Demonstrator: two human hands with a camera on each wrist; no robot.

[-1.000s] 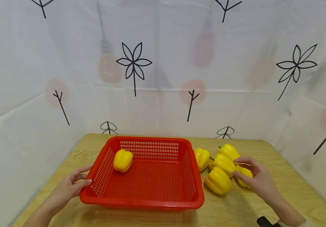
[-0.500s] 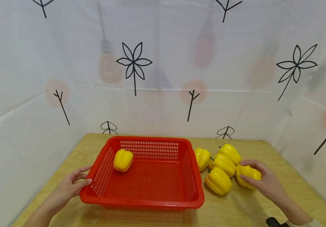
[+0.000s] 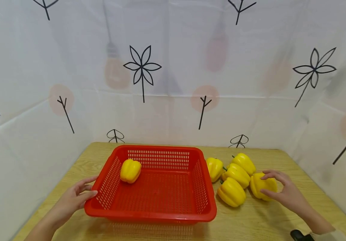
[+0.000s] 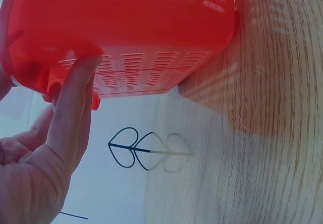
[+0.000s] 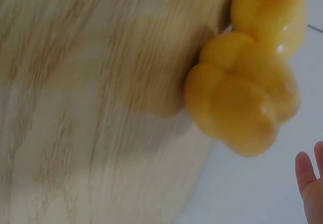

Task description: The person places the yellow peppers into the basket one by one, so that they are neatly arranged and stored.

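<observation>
A red plastic basket [image 3: 157,214] with slotted walls stands on the table, and one yellow bell pepper [image 3: 130,171] lies inside at its left. My left hand [image 3: 73,197] holds the basket's left rim, thumb on the rim; in the left wrist view its fingers [image 4: 75,98] lie against the outer wall. To the basket's right is a group of several yellow bell peppers [image 3: 236,174]. My right hand [image 3: 288,192], fingers spread and bent, is beside the rightmost bell pepper [image 3: 258,187]. The right wrist view shows that bell pepper [image 5: 242,98] apart from the visible fingertips.
The wooden table [image 3: 269,221] ends at a white patterned cloth [image 3: 166,117] at the back and sides. One bell pepper [image 3: 214,169] sits close to the basket's right wall. A black strap [image 3: 300,235] is on the right wrist.
My right hand has moved right, from over the rightmost bell pepper to its right side, so more of that pepper shows. The left hand and the basket have stayed put.
</observation>
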